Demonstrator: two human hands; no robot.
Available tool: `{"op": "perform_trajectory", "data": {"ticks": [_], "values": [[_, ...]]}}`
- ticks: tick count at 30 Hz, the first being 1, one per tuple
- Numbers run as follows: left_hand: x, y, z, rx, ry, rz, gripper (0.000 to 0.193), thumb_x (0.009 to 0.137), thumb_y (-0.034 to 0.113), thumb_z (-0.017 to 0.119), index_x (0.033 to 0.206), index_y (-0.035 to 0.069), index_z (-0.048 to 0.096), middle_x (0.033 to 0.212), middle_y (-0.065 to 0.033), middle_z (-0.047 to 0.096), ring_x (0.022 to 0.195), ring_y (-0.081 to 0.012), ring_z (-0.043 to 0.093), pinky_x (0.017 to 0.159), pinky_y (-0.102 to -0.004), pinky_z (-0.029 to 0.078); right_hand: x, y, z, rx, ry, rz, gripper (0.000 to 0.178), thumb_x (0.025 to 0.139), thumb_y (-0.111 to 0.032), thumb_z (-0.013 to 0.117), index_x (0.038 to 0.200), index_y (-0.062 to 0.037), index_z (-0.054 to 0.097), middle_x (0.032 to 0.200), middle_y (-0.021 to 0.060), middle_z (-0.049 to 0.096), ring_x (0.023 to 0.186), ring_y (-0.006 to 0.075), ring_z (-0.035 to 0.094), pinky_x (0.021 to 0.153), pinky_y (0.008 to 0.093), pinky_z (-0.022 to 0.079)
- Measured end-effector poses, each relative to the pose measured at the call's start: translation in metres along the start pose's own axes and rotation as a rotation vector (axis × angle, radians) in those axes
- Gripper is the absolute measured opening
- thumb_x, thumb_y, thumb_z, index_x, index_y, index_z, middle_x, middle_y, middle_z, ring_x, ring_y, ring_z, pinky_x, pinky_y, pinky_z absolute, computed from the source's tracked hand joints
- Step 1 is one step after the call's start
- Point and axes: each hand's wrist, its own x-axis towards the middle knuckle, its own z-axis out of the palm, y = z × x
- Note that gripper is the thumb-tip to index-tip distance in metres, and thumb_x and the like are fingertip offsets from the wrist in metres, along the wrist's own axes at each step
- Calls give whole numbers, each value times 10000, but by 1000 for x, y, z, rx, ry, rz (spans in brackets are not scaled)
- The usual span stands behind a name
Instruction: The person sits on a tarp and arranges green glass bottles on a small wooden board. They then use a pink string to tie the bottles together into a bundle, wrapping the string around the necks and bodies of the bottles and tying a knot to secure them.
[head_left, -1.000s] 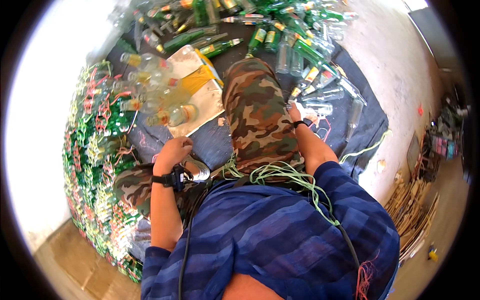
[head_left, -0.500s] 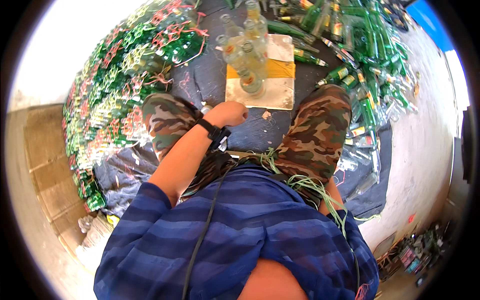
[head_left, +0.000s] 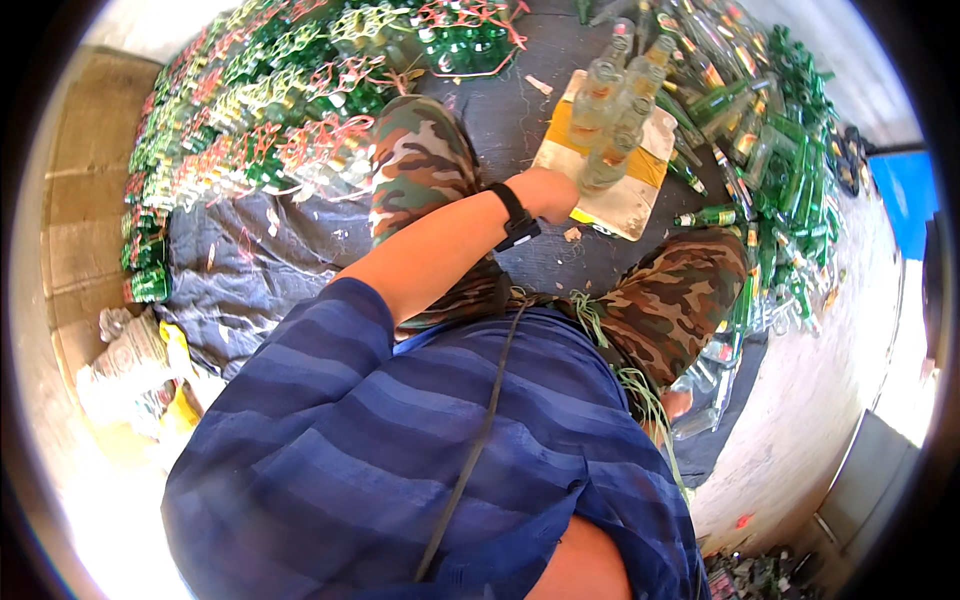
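Note:
My left hand (head_left: 550, 193) is curled beside the near edge of the board (head_left: 648, 205), against the lower end of a cluster of clear glass bottles (head_left: 606, 165). Its fingers are closed and turned away, so what they hold, if anything, is hidden. The bottles stand upright, packed together on the board, which has a yellow band across it. Low at my right side, past my knee, only a bit of my right hand (head_left: 676, 403) shows, near loose clear bottles (head_left: 697, 423); its fingers are hidden. Pale green strips (head_left: 640, 385) hang over my right thigh.
Bundles of bottles tied with red and green strips (head_left: 300, 85) stand in rows at the left. A heap of loose green and clear bottles (head_left: 790, 170) lies at the right, beside a pale wall (head_left: 800, 400). Dark sheeting (head_left: 270, 240) covers the floor; cardboard (head_left: 90, 200) leans at far left.
The view has swung, so the board and bottles appear farther right and tilted. My left hand has moved forward to the bottles. My right hand stays low at my side.

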Motion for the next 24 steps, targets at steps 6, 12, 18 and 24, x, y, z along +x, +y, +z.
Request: {"op": "perform_trajectory", "data": {"ticks": [6, 12, 18, 24], "values": [[-12, 2, -18, -46, 47, -9, 219, 778, 113, 586, 880, 32, 762, 912, -169, 734, 875, -389, 704, 725, -491, 556, -46, 0, -67, 353, 117, 279, 272, 775, -159, 702, 944, 12, 574, 775, 168, 595, 648, 308, 589, 576, 464, 478], [-21, 5, -22, -36, 102, 98, 201, 762, 91, 617, 880, 20, 763, 879, -173, 733, 844, -382, 701, 710, -484, 545, -68, -44, -158, 1353, 172, 883, 377, 933, -387, 570, 873, -21, 499, 630, 86, 505, 469, 221, 459, 433, 362, 346], [-24, 6, -20, -77, 193, 93, 165, 748, 98, 632, 829, 20, 752, 822, -177, 721, 801, -398, 694, 678, -492, 546, -79, -94, -237, 1657, 507, 782, 315, 1009, -365, 524, 977, -52, 496, 716, 46, 467, 494, 180, 335, 464, 305, 267], [-37, 9, -35, -81, 214, 109, 222, 776, 118, 595, 907, 39, 757, 917, -188, 737, 894, -396, 705, 731, -495, 552, -78, -128, -330, 1884, 504, 546, 204, 1004, -267, 595, 1035, -94, 491, 712, -26, 287, 505, 105, 240, 453, 272, 221]]}}
